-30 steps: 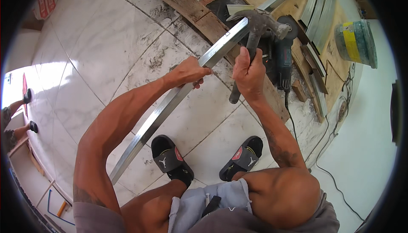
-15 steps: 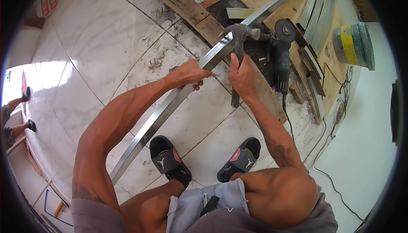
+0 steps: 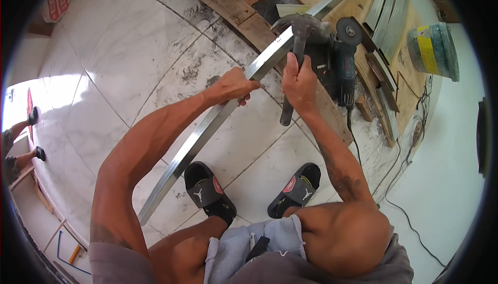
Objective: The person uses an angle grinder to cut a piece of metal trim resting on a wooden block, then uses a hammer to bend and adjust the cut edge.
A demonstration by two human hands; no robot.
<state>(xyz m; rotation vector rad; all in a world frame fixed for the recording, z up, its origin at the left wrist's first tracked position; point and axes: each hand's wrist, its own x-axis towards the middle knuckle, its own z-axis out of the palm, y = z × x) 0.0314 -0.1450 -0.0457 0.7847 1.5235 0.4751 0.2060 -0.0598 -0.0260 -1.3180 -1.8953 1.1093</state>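
I see bar [image 3: 270,56] slanting over floor [image 3: 249,146], left hand [image 3: 236,86] wrapped round it; right hand [image 3: 300,87] grasping hammer [image 3: 299,32], head over bar, contact unclear. Glancing blow could, I judge, twist one-handed bar; wide swing could clip grinder [image 3: 346,69] beyond.

The square metal tube [image 3: 270,58] is shiny silver, the claw hammer [image 3: 300,41] at one o'clock dark grey, the floor tiles [image 3: 114,40] at ten o'clock white with grey veining. At two o'clock a teal bucket [image 3: 442,51] wears a yellow band [image 3: 427,51]; the slide sandals [image 3: 206,193] towards six are black, red-patched.
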